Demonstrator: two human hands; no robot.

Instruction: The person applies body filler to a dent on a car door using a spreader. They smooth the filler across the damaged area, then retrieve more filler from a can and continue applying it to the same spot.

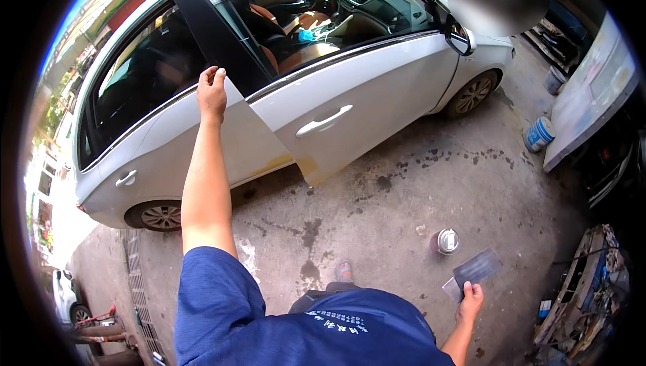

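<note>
Apparently partway: door opened, yellow patch left uncovered | right hand: fingers hold dark plate | left hand: fingers bunched by door, whether gripping I cannot tell

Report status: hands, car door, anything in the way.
Left hand raised near front door's rear edge, contact unclear. Right hand gripping dark flat sheet. Front door ajar. Round container on floor near sheet, apart from both hands.
</note>
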